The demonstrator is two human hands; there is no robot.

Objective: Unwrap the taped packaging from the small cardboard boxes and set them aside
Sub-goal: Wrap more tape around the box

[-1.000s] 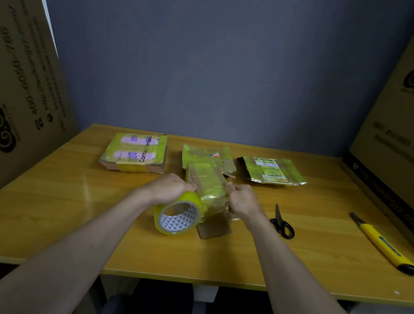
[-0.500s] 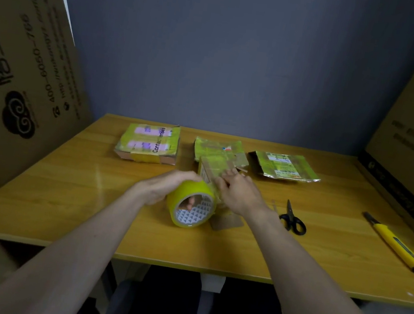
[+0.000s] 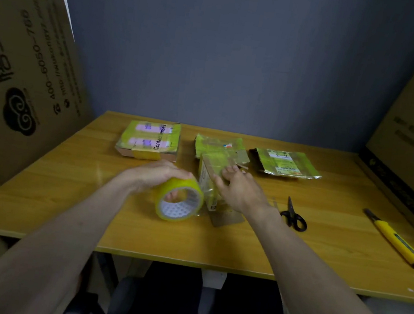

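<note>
- While braced upright mid-surface, small box (image 3: 211, 181) pinned under right hand (image 3: 241, 191), fingers (image 3: 229, 172) flat, released, probably steadying it.
- Just left of box: left hand (image 3: 154, 174) curled round tape roll (image 3: 180, 199), touching it.
- Right of box: scissors (image 3: 293, 217), unused.

Both bare forearms reach forward from the bottom corners, converging toward the middle. Left hand (image 3: 156, 176) palm down, fingers curled over the top of the tape roll (image 3: 180, 199), one fingertip visible through its core. Right hand (image 3: 241, 191) lies flat, palm down, fingers (image 3: 229, 172) straight and slightly spread, pressing on the top of the small taped box (image 3: 212, 168). Hands close together, not touching.
</note>
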